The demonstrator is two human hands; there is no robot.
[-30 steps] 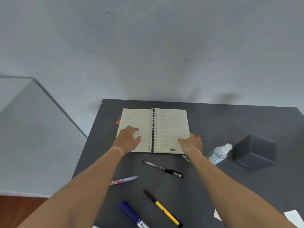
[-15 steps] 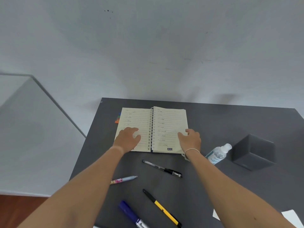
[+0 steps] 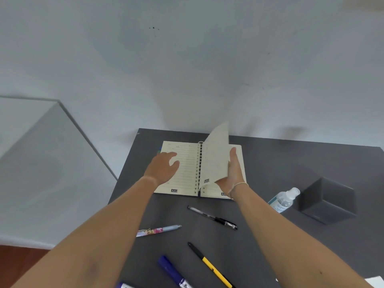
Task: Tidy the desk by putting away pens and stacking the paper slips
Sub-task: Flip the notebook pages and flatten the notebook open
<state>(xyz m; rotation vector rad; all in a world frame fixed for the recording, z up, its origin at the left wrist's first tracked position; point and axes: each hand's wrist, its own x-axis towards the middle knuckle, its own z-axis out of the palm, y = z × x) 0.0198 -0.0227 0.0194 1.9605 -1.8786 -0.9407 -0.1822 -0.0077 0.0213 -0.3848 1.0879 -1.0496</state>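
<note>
A spiral notebook (image 3: pixel 182 175) lies open on the dark desk (image 3: pixel 270 167). My left hand (image 3: pixel 164 169) rests flat on its left page, fingers spread. My right hand (image 3: pixel 232 173) holds a sheaf of right-hand pages (image 3: pixel 216 154) lifted nearly upright. Nearer to me lie a black gel pen (image 3: pixel 212 217), a floral pen (image 3: pixel 159 230), a yellow-and-black pen (image 3: pixel 209 266) and a blue marker (image 3: pixel 173 272). A white paper slip (image 3: pixel 375 281) shows at the bottom right corner, partly behind my right forearm.
A small clear bottle (image 3: pixel 283 200) lies beside a dark grey cube box (image 3: pixel 327 200) on the right of the desk. A pale wall stands behind the desk. A grey surface (image 3: pixel 41 159) sits to the left, apart from the desk.
My right hand has gripped the right-hand pages and swung them up towards the spine. My left hand has stayed on the left page.
</note>
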